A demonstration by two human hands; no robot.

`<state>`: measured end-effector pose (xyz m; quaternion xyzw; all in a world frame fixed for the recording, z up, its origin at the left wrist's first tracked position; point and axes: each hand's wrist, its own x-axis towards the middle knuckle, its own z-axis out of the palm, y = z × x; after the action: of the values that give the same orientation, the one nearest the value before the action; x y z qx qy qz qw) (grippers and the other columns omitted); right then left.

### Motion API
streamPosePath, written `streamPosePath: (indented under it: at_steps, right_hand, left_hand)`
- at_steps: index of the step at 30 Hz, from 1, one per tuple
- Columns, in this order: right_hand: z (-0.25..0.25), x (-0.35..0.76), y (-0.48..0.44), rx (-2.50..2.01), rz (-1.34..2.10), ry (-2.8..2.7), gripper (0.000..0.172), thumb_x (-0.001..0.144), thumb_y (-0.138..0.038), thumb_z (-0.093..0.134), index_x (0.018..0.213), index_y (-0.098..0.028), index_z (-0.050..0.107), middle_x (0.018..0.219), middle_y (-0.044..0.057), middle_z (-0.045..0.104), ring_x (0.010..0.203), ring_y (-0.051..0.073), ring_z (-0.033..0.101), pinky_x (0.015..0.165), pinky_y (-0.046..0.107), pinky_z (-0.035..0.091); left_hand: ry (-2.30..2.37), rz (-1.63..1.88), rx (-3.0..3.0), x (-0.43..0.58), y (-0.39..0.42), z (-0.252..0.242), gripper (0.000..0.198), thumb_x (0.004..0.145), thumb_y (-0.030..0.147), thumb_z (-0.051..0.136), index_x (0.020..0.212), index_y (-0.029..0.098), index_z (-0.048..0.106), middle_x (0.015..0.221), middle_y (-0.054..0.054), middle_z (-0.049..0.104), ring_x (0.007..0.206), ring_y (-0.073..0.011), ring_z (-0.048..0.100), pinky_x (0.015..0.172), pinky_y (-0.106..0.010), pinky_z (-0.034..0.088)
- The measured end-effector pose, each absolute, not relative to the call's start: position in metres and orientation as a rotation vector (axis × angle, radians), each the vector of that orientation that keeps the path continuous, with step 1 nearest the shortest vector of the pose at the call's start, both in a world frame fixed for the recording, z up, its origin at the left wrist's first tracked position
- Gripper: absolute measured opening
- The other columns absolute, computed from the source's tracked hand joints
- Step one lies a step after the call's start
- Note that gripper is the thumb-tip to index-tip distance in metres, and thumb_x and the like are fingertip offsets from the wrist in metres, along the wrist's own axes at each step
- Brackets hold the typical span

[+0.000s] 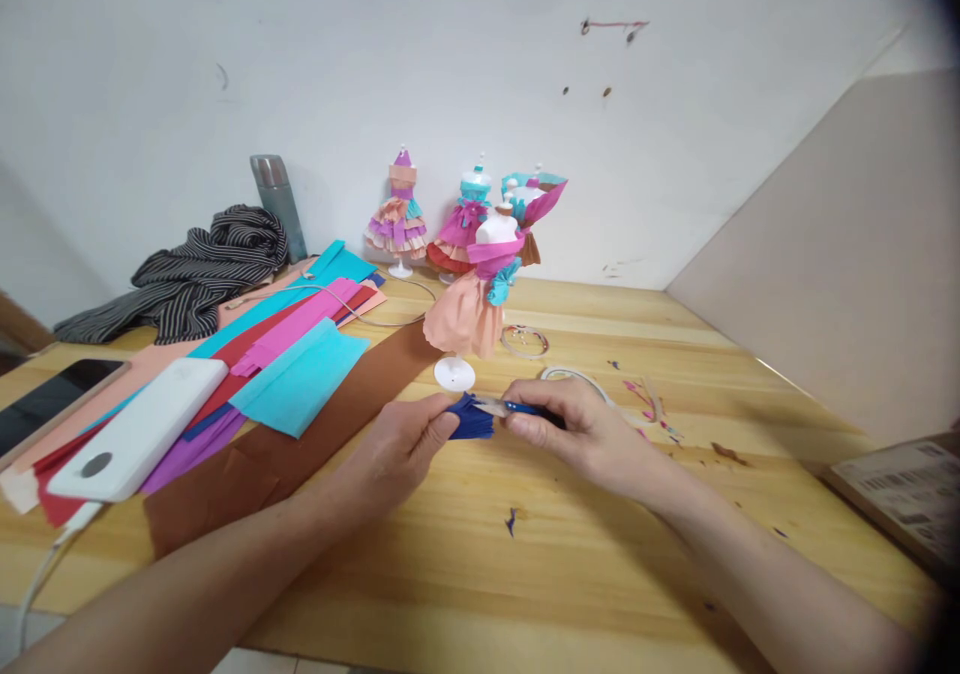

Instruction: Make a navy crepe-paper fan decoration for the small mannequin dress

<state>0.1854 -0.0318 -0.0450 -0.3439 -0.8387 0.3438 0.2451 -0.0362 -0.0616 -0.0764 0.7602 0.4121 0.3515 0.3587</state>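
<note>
Between finger and thumb, my left hand (409, 444) pinches a gathered piece of dark blue crepe paper (474, 420). My right hand (574, 424) is closed around a pair of scissors (534, 411) with dark blue handles. Their metal blades point left and meet the upper right edge of the blue paper; whether they are parted I cannot tell. Just behind both hands stands a small white mannequin (496, 226) in a peach crepe paper skirt (465, 312), with a pink band and a turquoise flower. Its round white base (454, 374) rests on the table.
Several more dressed mannequins (401, 209) stand by the wall. Coloured crepe paper sheets (300, 379), a white power bank (139, 429), a phone (56, 404), a striped cloth (217, 269) and a flask (279, 204) lie or stand left. A tape roll (577, 378), paper scraps and a cardboard box (900, 494) are right.
</note>
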Motion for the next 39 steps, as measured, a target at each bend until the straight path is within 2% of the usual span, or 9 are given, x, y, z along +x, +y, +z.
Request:
streamPosePath:
  at_steps: [5, 9, 14, 16, 23, 31, 35, 39]
  right_hand:
    - [-0.046, 0.185, -0.029, -0.913, 1.014, -2.220, 0.048, 0.091, -0.059, 0.047, 0.067, -0.018, 0.053, 0.060, -0.003, 0.039, 0.057, 0.011, 0.033, 0.054, 0.025, 0.031]
    - [-0.043, 0.186, -0.028, -1.010, 1.096, -2.096, 0.047, 0.088, -0.061, 0.051, 0.070, -0.018, 0.054, 0.063, -0.003, 0.038, 0.059, 0.012, 0.034, 0.054, 0.026, 0.028]
    - [-0.040, 0.187, -0.028, -0.976, 1.194, -2.178, 0.051, 0.088, -0.065, 0.048, 0.074, -0.017, 0.057, 0.065, -0.003, 0.039, 0.057, 0.011, 0.031, 0.054, 0.026, 0.027]
    - [-0.040, 0.188, -0.029, -0.961, 1.180, -2.237, 0.051, 0.088, -0.065, 0.047, 0.071, -0.017, 0.054, 0.064, -0.003, 0.039, 0.058, 0.011, 0.031, 0.055, 0.026, 0.028]
    - [-0.040, 0.190, -0.030, -0.948, 1.003, -2.353, 0.044, 0.093, -0.055, 0.047, 0.073, -0.017, 0.055, 0.064, -0.003, 0.042, 0.059, 0.011, 0.035, 0.055, 0.026, 0.029]
    - [-0.047, 0.184, -0.030, -0.982, 1.005, -2.278, 0.050, 0.092, -0.060, 0.045, 0.066, -0.018, 0.050, 0.061, -0.003, 0.039, 0.057, 0.011, 0.034, 0.053, 0.026, 0.027]
    - [-0.051, 0.190, -0.024, -0.955, 1.216, -2.069, 0.047, 0.087, -0.062, 0.053, 0.072, -0.018, 0.055, 0.062, -0.003, 0.042, 0.055, 0.011, 0.034, 0.051, 0.026, 0.025]
    - [-0.051, 0.198, -0.011, -0.826, 1.508, -1.728, 0.049, 0.073, -0.065, 0.067, 0.084, -0.019, 0.055, 0.055, -0.009, 0.034, 0.044, 0.007, 0.023, 0.043, 0.024, 0.017]
  left_hand:
    - [1.073, 0.901, 1.983, -0.037, -0.061, -0.077, 0.031, 0.098, 0.036, 0.035, 0.081, 0.017, 0.054, 0.072, 0.003, 0.050, 0.066, -0.0121, 0.042, 0.064, -0.025, 0.033]
    - [1.161, 0.885, 2.077, -0.037, -0.061, -0.080, 0.033, 0.097, 0.037, 0.034, 0.075, 0.018, 0.050, 0.068, 0.002, 0.049, 0.062, -0.0127, 0.042, 0.061, -0.026, 0.032]
    - [1.270, 0.778, 2.292, -0.035, -0.060, -0.084, 0.033, 0.097, 0.035, 0.030, 0.084, 0.018, 0.056, 0.077, -0.005, 0.063, 0.067, -0.0178, 0.055, 0.063, -0.028, 0.035]
    - [1.303, 0.743, 2.337, -0.035, -0.060, -0.085, 0.034, 0.097, 0.035, 0.030, 0.088, 0.018, 0.058, 0.082, -0.006, 0.067, 0.070, -0.0195, 0.058, 0.064, -0.029, 0.037]
    - [1.325, 0.735, 2.377, -0.036, -0.059, -0.088, 0.037, 0.098, 0.035, 0.027, 0.087, 0.019, 0.058, 0.079, -0.006, 0.066, 0.068, -0.0190, 0.059, 0.062, -0.028, 0.036]
    - [1.271, 0.842, 2.321, -0.036, -0.056, -0.100, 0.039, 0.099, 0.039, 0.027, 0.089, 0.020, 0.059, 0.077, -0.003, 0.064, 0.067, -0.0173, 0.056, 0.062, -0.028, 0.034]
    - [1.246, 0.851, 2.208, -0.036, -0.057, -0.091, 0.036, 0.097, 0.038, 0.031, 0.082, 0.019, 0.056, 0.069, 0.000, 0.055, 0.061, -0.0147, 0.048, 0.060, -0.027, 0.032]
    - [1.301, 1.021, 1.964, -0.037, -0.057, -0.080, 0.033, 0.096, 0.039, 0.034, 0.072, 0.019, 0.046, 0.065, 0.004, 0.043, 0.060, -0.0121, 0.039, 0.058, -0.026, 0.029]
